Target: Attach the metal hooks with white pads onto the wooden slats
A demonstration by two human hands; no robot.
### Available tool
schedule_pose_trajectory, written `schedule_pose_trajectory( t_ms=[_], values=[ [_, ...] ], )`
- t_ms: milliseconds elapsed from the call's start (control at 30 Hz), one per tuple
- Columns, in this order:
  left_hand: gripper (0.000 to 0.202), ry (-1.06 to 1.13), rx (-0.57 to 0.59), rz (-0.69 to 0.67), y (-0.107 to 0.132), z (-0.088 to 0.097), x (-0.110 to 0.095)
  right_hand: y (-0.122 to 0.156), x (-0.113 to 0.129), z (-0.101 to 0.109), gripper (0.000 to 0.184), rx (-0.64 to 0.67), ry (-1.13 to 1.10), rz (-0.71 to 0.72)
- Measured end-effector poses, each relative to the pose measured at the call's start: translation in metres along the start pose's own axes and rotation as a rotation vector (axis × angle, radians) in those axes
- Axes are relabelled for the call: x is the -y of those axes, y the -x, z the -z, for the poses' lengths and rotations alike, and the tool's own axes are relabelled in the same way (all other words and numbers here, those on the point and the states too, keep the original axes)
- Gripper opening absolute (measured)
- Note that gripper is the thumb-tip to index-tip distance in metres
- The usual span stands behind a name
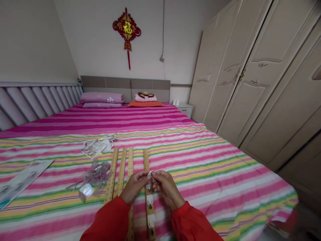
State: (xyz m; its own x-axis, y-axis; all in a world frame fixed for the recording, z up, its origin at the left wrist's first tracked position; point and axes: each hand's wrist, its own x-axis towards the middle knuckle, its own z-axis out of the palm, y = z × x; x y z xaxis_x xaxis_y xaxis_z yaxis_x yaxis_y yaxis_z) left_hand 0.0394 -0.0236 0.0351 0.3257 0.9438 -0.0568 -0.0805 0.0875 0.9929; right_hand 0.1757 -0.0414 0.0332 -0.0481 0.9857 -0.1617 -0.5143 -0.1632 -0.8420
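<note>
My left hand (134,187) and my right hand (167,187) meet over a wooden perforated strip (146,160) lying on the striped bed. Both pinch a small white hook piece (150,174) between their fingertips, just above the strip. Lower on that same strip sit two white hook pieces (149,201) fixed in place. To the left lie three more perforated wooden strips (122,169), side by side. Both sleeves are red.
Clear plastic bags with small metal parts (96,172) and torn packaging (96,146) lie left of the strips. A flat printed sheet (20,182) rests at the far left. Pillows (102,98) are at the headboard. A wardrobe (253,77) lines the right side.
</note>
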Motion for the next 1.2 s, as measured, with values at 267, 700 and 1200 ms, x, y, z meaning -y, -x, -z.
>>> schedule_pose_trajectory(
  t_ms=[267, 700, 1200],
  values=[
    [0.041, -0.147, -0.077, 0.012, -0.027, 0.007, -0.010, -0.021, -0.004, 0.007, 0.033, -0.090, 0.078, 0.084],
    [0.025, -0.182, -0.351, 0.105, -0.050, 0.016, 0.027, -0.059, -0.036, 0.018, 0.028, -0.114, 0.222, -0.028],
    [0.012, -0.302, -0.388, 0.162, -0.057, 0.016, 0.032, -0.071, -0.041, 0.017, 0.023, -0.168, 0.308, -0.077]
  ],
)
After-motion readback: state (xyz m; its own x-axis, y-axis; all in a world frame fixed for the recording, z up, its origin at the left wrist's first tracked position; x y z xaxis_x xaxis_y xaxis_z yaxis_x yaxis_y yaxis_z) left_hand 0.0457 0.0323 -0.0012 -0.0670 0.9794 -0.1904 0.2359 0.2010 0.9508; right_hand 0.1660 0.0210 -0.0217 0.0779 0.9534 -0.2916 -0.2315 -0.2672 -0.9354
